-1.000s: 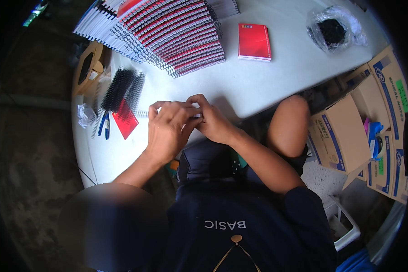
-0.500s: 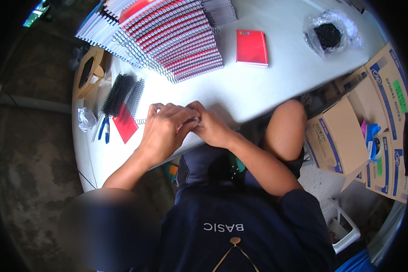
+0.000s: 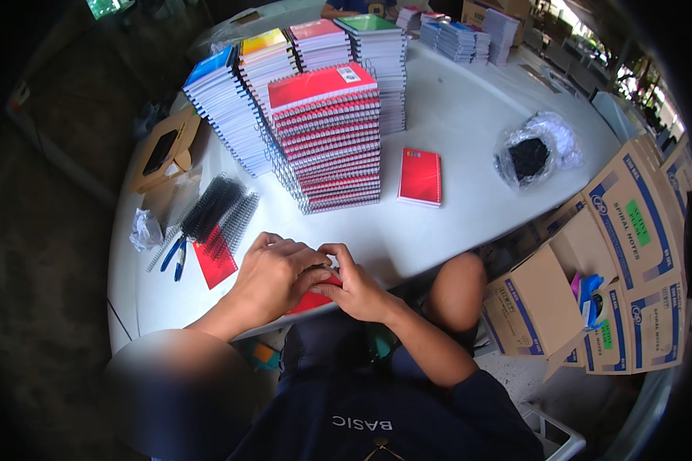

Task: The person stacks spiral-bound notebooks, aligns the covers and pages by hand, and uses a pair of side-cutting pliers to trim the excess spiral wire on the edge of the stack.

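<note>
At the table's near edge, both hands are closed on a red-covered notebook (image 3: 312, 303), mostly hidden beneath them. My left hand (image 3: 275, 275) lies over its upper left part with the fingers curled. My right hand (image 3: 354, 286) pinches its right side, thumb on the red cover. The two hands meet at the notebook's upper edge; whether a wire coil is between the fingers is hidden. Left of my left hand, a loose red cover (image 3: 215, 265) lies partly under black spiral coils (image 3: 211, 207). A blue-handled tool (image 3: 175, 253) rests beside them.
A tall stack of red spiral notebooks (image 3: 331, 146) stands ahead, with blue, yellow and green-topped stacks behind. One red notebook (image 3: 420, 177) lies to its right. Farther right are a plastic bag with black contents (image 3: 527, 157) and cardboard boxes (image 3: 527, 303). Crumpled paper (image 3: 146, 229) sits left.
The view has tilted up, showing more of the table's far side and a person there. Red cover now shows below my hands, which stay together on the notebook.
</note>
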`<state>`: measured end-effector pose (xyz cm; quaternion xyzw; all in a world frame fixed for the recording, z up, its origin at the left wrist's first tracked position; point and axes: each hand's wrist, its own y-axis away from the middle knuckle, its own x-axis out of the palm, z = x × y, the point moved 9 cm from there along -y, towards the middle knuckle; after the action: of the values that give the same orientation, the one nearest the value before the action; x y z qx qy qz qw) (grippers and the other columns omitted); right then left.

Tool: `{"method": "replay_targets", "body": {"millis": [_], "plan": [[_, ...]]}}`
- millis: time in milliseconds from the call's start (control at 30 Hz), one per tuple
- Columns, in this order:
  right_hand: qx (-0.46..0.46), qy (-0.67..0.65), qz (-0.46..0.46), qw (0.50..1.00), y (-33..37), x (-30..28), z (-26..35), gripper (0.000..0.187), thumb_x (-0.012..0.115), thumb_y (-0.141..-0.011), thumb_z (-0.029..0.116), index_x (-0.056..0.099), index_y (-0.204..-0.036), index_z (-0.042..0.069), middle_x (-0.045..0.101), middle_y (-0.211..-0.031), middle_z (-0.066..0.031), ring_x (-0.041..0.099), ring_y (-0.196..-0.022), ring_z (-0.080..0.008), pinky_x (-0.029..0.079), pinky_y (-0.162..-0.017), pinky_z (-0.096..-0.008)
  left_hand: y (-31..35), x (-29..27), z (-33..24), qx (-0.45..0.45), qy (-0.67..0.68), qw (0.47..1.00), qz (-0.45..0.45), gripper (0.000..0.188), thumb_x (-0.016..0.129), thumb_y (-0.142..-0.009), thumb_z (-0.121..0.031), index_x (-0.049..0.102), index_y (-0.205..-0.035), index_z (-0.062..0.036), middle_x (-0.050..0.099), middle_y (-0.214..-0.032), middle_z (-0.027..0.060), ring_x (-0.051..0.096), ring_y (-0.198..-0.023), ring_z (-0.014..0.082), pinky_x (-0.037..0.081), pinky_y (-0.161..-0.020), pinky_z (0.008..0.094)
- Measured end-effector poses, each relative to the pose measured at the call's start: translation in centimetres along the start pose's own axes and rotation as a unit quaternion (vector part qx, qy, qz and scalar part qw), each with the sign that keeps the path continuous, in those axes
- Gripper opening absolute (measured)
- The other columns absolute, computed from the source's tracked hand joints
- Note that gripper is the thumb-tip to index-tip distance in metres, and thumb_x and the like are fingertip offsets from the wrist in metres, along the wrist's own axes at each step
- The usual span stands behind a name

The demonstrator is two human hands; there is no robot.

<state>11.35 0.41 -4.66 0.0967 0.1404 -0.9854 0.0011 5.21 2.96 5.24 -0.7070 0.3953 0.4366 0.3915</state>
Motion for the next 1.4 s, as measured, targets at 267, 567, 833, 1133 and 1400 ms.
{"method": "replay_targets", "body": {"millis": [267,567,833,1133,1400], "plan": [[-0.168,0.092,-0.096,0.977,-1.8,-4.8,11.0,0.048,0.054,-0.091,0.012,0.031,-0.131,0.002,0.05,-0.121,-0.0175,0.049,-0.116,-0.0245,0.037,-0.097,-0.0362,-1.6,-9.1,-2.6,0.059,0.003,0.976,-0.21,0.03,0.076,-0.067,-0.027,0.06,-0.083,-0.0064,0.06,-0.078,0.0049,0.058,-0.079,0.0248,0.04,-0.069,0.0348],[-0.294,0.136,-0.145,0.935,-12.6,-18.6,14.5,0.03,0.052,-0.085,0.006,0.054,-0.114,0.0,0.056,-0.12,-0.0158,0.05,-0.116,-0.0227,0.033,-0.102,-0.032,-10.2,-11.9,5.3,0.052,-0.148,0.93,-0.332,0.033,0.069,-0.077,-0.027,0.062,-0.103,-0.0083,0.059,-0.103,0.0104,0.054,-0.096,0.0303,0.042,-0.083,0.0405],[-0.193,0.102,-0.358,0.908,-13.8,-17.6,8.1,0.053,0.037,-0.098,0.034,0.043,-0.127,-0.009,0.05,-0.126,-0.0248,0.047,-0.12,-0.0307,0.033,-0.102,-0.0332,-7.8,-9.6,11.3,-0.139,0.19,0.802,-0.549,0.035,0.063,-0.085,-0.031,0.062,-0.096,0.0017,0.062,-0.086,0.0141,0.058,-0.079,0.022,0.046,-0.073,0.0329],[-0.166,0.145,-0.457,0.862,-10.4,-21.2,6.3,0.052,0.045,-0.094,0.036,0.049,-0.122,-0.007,0.055,-0.119,-0.0246,0.053,-0.113,-0.0341,0.038,-0.098,-0.0352,-4.3,-9.5,10.5,-0.102,0.186,0.721,-0.659,0.029,0.058,-0.087,-0.017,0.051,-0.11,0.0008,0.053,-0.097,0.0097,0.05,-0.091,0.0166,0.04,-0.08,0.0301],[0.352,0.386,-0.349,0.778,0.5,-28.7,-9.7,0.041,0.069,-0.078,0.027,0.061,-0.107,0.0,0.065,-0.1,-0.0197,0.062,-0.093,-0.0314,0.047,-0.083,-0.0379,0.7,-2.8,4.7,-0.033,0.177,0.832,-0.524,0.021,0.057,-0.087,-0.008,0.051,-0.106,-0.0001,0.052,-0.101,0.0066,0.049,-0.09,0.012,0.039,-0.079,0.0253]]}}
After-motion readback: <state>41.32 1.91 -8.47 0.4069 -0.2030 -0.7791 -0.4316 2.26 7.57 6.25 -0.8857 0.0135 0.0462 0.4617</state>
